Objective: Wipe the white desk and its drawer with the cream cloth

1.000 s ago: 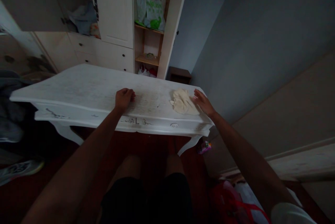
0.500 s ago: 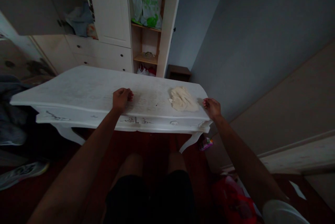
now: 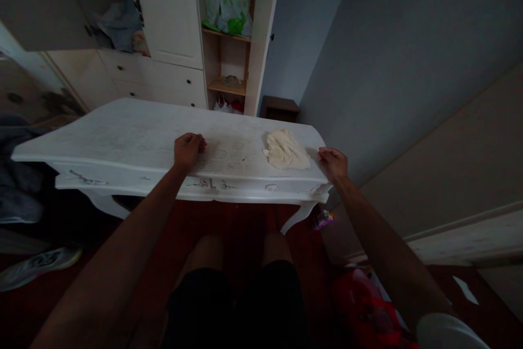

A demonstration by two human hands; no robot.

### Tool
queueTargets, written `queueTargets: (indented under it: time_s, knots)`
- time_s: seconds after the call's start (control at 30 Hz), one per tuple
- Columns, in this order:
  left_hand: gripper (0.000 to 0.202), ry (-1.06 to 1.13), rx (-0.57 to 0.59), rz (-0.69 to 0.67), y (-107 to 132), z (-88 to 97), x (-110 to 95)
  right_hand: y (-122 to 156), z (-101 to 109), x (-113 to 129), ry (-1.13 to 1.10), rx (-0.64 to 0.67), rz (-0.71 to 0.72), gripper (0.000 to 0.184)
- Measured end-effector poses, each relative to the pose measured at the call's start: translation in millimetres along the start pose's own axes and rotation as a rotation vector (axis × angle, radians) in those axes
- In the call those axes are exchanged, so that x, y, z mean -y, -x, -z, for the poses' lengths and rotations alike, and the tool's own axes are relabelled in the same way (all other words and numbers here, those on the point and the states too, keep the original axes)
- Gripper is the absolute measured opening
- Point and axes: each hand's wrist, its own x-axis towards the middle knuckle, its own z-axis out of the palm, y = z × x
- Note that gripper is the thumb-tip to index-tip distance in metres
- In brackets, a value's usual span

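Cloth (image 3: 287,151): count 1, cream, lying crumpled on the right part of the table (image 3: 134,126), between the two hands and nearer the right one. Flatter toward its front right corner, bunched and creased over the middle and left. Handling (judged): light, soft, limp; no stiffness to speak of, not fragile, unlikely to slip from a grip. Best hold: pinch the raised folds in the middle, or press a flat palm on top; a grip on the flat corner would probably lift only that corner and let the rest trail.

Hands: count 2. Right hand (image 3: 334,164) just beside the cloth at the table's right end, a narrow gap between; fingers bent inward, no object seen in it. Left hand (image 3: 188,150) over the table left of the cloth, well apart from it; fingers curled, nothing seen in the grasp. How tightly either is closed: cannot tell.

Table: count 1, white, greyish smudges on the top, carved motifs along the front; 2 legs visible. Dark speck (image 3: 244,159) on the top, count 1, between left hand and cloth; nature unclear.

Beyond: pale wardrobe (image 3: 175,17), count 1, 4 drawer knobs visible; printed plastic bag on its shelf, at least 1. Floor: shoe (image 3: 41,267), count 1 visible, at left; pink-purple packet (image 3: 324,220), count 1, near the right table leg.
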Motion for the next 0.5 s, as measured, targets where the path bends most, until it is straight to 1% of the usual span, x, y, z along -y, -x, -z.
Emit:
queueTargets:
  time_s: [0.07,0.13,0.27,0.4,0.5]
  knots:
    - [0.014,-0.014,-0.002,-0.008,-0.5,-0.2,0.5,2.5,0.5,0.7,-0.042,0.009,0.03,0.034]
    - [0.015,-0.019,0.003,-0.012,-1.3,-0.2,1.4,7.5,1.2,2.4,-0.09,0.044,0.056,0.039]
    - [0.015,-0.009,0.017,-0.012,-3.1,0.3,4.2,28.2,1.4,9.0,-0.157,0.142,0.073,0.045]
    - [0.015,-0.037,0.017,-0.025,-5.0,0.3,6.0,69.1,-3.1,14.0,-0.245,0.283,0.024,0.046]
    - [0.014,-0.061,0.007,-0.025,-5.5,0.2,6.1,109.5,-9.8,7.1,-0.254,0.352,-0.037,0.043]
